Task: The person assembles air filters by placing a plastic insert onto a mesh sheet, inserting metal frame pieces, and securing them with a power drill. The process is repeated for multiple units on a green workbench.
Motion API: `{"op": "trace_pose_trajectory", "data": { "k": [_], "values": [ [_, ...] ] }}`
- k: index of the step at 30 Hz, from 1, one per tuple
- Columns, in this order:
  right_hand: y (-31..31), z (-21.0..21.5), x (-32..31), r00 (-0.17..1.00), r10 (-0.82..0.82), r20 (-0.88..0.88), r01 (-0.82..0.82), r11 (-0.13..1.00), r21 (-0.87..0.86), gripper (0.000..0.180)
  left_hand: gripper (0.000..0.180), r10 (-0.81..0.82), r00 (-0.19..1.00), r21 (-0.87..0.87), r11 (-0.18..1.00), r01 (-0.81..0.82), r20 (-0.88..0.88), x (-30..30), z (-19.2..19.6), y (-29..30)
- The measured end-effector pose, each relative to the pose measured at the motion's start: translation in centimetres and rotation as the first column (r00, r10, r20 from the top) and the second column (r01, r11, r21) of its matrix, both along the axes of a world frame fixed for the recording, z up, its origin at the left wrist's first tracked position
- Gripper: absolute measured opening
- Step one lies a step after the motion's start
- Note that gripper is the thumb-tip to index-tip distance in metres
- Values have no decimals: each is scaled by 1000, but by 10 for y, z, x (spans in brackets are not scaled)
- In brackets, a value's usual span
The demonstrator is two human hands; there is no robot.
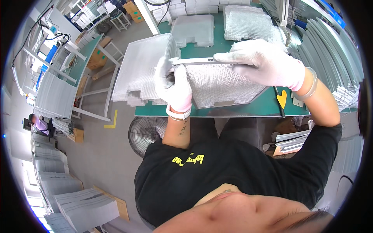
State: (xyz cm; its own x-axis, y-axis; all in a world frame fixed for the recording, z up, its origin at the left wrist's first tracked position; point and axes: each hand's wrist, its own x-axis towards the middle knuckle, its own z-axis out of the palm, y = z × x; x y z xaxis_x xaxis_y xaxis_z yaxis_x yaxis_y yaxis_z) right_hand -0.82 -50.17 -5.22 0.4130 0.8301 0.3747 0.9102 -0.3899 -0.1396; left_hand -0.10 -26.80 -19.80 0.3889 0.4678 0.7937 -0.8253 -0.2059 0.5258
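A silvery mesh filter panel (223, 86) with a pale metal edge strip (193, 61) along its far side leans above the front of the green table. My left hand (175, 88), in a white glove, is closed round its far left corner. At the right end of the same strip, my right hand (268, 64), also gloved, grips the edge with the thumb stretched along the top. Fingers behind the panel are partly hidden. A small grey tab (224, 103) shows on the panel's near edge.
Flat mesh sheets (143, 64) are stacked left of the panel; more stacks (193, 29), (248, 23) lie behind. Long metal strips (330, 58) crowd the right. A yellow heart-shaped piece (282, 99) lies by a black-handled tool (279, 105). A round floor fan (145, 134) stands below the table (163, 110).
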Motion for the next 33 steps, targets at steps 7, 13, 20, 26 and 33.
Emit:
{"op": "trace_pose_trajectory", "data": {
  "k": [7, 13, 20, 26, 33],
  "values": [
    [-11, -5, 0, 921, -40, 388, 26, 999, 42, 43, 42, -253, 965, 208, 949, 236, 62, 13, -8, 12],
    [-109, -89, -28, 828, -484, -282, 429, 224, 875, 33, 38, -12, 1000, 313, 950, 11, 2, 38, 10, 19],
    [-183, -292, -81, 115, -990, -84, 982, 126, -138, 56, 32, -435, 880, 951, 303, -58, 192, 22, 154, -69],
    [-223, -306, -29, 184, -951, -250, 983, 171, 70, 53, 38, -605, 793, 991, -49, -127, 72, 54, 59, -157],
    [-196, -293, -37, 77, -985, -153, 987, 54, 153, 79, 56, -339, 938, 985, 169, -17, 75, 37, 37, -161]
  ]
}}
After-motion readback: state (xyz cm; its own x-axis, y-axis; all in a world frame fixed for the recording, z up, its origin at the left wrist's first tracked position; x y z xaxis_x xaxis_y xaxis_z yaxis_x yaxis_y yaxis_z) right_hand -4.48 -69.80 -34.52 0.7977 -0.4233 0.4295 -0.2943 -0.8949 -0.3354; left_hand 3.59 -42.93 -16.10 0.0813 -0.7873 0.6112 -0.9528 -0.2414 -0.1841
